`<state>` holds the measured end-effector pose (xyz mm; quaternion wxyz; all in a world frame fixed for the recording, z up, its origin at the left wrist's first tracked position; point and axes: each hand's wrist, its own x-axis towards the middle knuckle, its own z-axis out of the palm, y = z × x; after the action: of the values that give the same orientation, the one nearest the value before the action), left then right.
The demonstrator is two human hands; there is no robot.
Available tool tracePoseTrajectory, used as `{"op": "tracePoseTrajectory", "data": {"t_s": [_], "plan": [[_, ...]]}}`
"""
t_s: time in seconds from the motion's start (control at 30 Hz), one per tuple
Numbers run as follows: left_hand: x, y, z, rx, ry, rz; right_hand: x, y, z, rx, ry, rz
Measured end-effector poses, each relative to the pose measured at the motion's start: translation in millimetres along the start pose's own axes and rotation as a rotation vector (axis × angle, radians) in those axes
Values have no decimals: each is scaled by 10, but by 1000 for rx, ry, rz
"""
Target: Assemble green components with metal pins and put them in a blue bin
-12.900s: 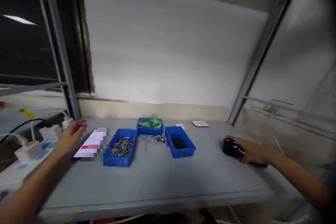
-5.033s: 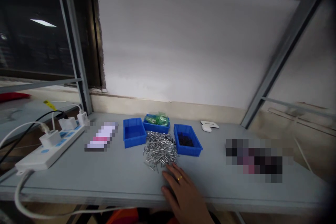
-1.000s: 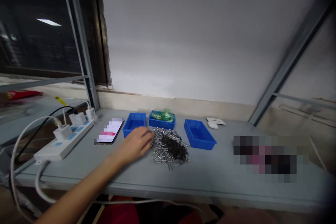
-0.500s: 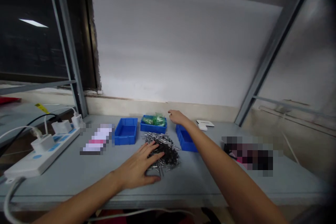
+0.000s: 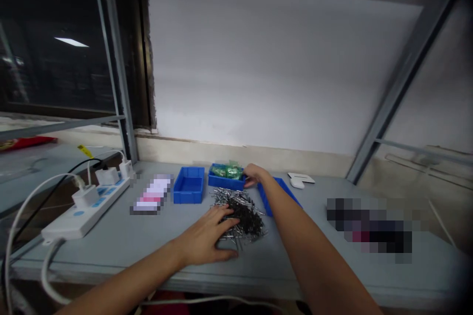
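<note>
silver pins (image 5: 232, 195) and dark pieces (image 5: 248, 220) already lie heaped at our left hand (image 5: 204, 239), fingers apart; green packets (image 5: 233, 172) remain in the rear tray (image 5: 223, 181). whether our right hand (image 5: 254, 175) grips it, we cannot tell.

The hands (image 5: 202, 237) and both forearms (image 5: 136, 275) are bare.

Bag (image 5: 233, 172) in bin (image 5: 226, 182), pile (image 5: 250, 219) before it

Head-worn view, looking forward and down; grey desk (image 5: 121, 236) close below, pale wall (image 5: 281, 69) straight ahead
</note>
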<state>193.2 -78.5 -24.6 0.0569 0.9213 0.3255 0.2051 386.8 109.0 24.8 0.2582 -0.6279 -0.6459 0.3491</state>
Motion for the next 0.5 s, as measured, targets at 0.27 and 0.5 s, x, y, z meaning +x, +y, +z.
{"op": "tracePoseTrajectory", "data": {"t_s": [0.27,0.5], "plan": [[-3,-33,45,-28,25,31,-60,64,-224,-47,36,-36],[-6,-82,91,-42,40,25,-436,270,-192,-88,242,-332]]}}
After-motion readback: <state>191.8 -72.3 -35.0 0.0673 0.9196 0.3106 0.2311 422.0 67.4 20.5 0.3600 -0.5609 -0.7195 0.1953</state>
